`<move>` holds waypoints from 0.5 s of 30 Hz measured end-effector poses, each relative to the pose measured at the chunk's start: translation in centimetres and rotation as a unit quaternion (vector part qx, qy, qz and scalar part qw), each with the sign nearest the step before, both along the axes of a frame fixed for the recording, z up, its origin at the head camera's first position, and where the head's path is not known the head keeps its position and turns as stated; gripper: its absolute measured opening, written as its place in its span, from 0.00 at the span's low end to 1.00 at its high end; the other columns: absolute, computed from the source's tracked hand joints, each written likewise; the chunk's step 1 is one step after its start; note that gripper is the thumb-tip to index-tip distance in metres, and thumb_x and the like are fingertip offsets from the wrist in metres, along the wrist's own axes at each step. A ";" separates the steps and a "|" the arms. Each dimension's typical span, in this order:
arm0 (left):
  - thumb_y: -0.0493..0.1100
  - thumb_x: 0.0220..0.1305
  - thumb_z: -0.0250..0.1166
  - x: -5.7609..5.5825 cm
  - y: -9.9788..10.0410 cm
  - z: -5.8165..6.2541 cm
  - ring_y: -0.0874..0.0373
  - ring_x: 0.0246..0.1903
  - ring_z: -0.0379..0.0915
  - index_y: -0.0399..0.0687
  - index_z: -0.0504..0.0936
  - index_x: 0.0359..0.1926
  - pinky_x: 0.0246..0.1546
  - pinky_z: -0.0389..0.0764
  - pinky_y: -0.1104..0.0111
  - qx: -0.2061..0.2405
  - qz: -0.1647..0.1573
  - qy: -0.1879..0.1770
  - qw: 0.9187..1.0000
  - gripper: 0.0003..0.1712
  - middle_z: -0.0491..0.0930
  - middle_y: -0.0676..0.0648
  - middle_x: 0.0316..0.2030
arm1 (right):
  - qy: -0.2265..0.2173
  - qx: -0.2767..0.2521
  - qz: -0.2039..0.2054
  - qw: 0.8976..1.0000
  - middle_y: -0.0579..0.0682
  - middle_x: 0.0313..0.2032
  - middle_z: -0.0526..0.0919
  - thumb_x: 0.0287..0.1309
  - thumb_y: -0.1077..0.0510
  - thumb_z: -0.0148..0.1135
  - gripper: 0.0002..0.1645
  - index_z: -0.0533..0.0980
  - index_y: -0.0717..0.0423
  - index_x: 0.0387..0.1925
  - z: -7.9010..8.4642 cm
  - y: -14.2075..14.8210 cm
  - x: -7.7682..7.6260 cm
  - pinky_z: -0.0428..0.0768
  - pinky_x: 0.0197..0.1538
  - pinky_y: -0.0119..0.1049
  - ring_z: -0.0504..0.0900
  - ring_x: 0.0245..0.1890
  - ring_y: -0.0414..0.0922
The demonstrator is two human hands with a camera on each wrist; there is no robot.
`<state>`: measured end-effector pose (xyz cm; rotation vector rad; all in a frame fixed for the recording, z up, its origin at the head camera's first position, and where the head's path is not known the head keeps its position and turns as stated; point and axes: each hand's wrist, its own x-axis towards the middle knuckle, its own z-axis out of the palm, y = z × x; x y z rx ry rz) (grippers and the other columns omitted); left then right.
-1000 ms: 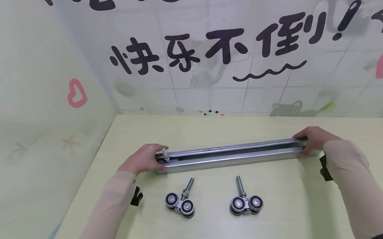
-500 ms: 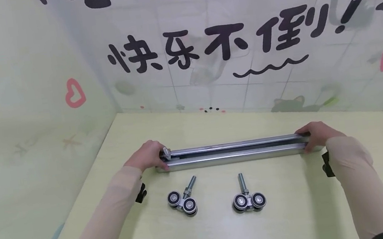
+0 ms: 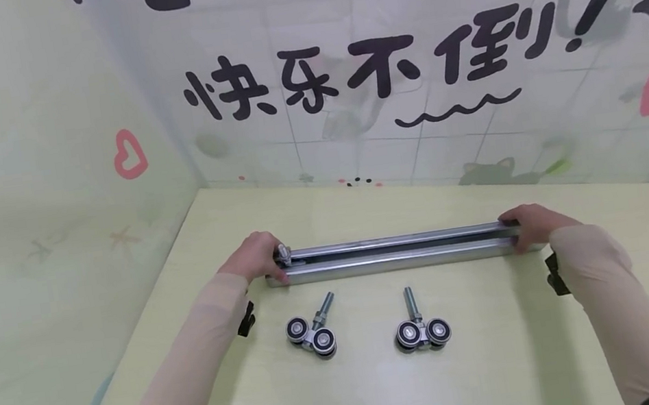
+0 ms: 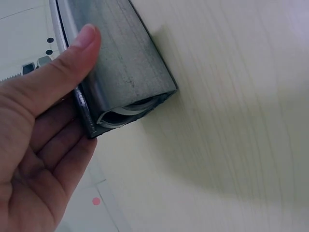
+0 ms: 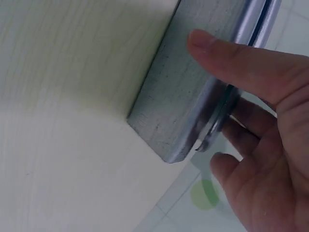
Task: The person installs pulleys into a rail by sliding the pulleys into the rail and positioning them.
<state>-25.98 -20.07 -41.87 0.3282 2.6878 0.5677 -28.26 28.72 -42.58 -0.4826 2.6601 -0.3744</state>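
A silvery metal channel rail [image 3: 401, 259], slotted along its top, lies crosswise between my hands. My left hand [image 3: 251, 258] grips its left end beside an upward-pointing threaded bolt [image 3: 285, 255]. In the left wrist view, the thumb of the left hand [image 4: 53, 82] presses the rail's near wall [image 4: 130, 63] and the other fingers reach behind. At the opposite end, my right hand [image 3: 536, 224] holds the rail the same way. Its thumb lies flat on the side wall [image 5: 178, 92] in the right wrist view. The far-side fingers are partly hidden.
Two double-wheeled roller hangers with threaded bolts lie in front of the rail, one left [image 3: 323, 342] and one right [image 3: 422, 334]. They sit on a pale wood-grain table [image 3: 358, 398]. A printed wall covering [image 3: 353, 143] rises behind the table, with side walls left and right.
My left hand has shifted slightly rightward along the rail's end, closer to the bolt. The whole head view has drifted a little. Both hands keep their hold on the rail.
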 end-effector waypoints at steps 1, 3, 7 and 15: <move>0.41 0.26 0.76 0.0 0.0 0.0 0.58 0.26 0.74 0.38 0.82 0.31 0.36 0.80 0.62 0.001 0.001 0.000 1.000 0.23 0.83 0.43 0.29 | 0.005 0.006 0.008 1.000 0.77 0.50 0.69 0.23 0.64 0.69 0.47 0.64 0.73 0.53 0.1 -0.3 0.0 0.71 0.48 0.61 0.69 0.45 0.65; 0.41 0.27 0.76 -0.1 0.0 0.0 0.58 0.26 0.74 0.38 0.82 0.31 0.37 0.80 0.62 0.002 0.000 -0.001 1.000 0.23 0.83 0.43 0.29 | 0.024 0.009 0.028 0.999 0.79 0.49 0.68 0.27 0.63 0.68 0.46 0.61 0.75 0.54 0.5 -1.2 0.2 0.71 0.48 0.62 0.68 0.46 0.67; 0.41 0.27 0.76 -0.1 0.0 0.1 0.57 0.26 0.73 0.39 0.82 0.31 0.37 0.80 0.62 0.001 0.001 0.000 1.000 0.22 0.83 0.43 0.29 | 0.083 -0.006 0.076 0.994 0.77 0.43 0.70 0.39 0.59 0.65 0.38 0.64 0.76 0.51 1.9 -4.1 1.0 0.73 0.46 0.60 0.70 0.43 0.66; 0.40 0.27 0.76 -0.1 0.0 0.2 0.57 0.27 0.73 0.38 0.82 0.33 0.37 0.80 0.62 0.003 0.001 -0.006 1.000 0.24 0.83 0.43 0.30 | 0.093 -0.096 0.123 0.983 0.62 0.31 0.83 0.48 0.57 0.61 0.21 0.74 0.69 0.42 2.6 -10.3 3.8 0.81 0.35 0.47 0.78 0.29 0.47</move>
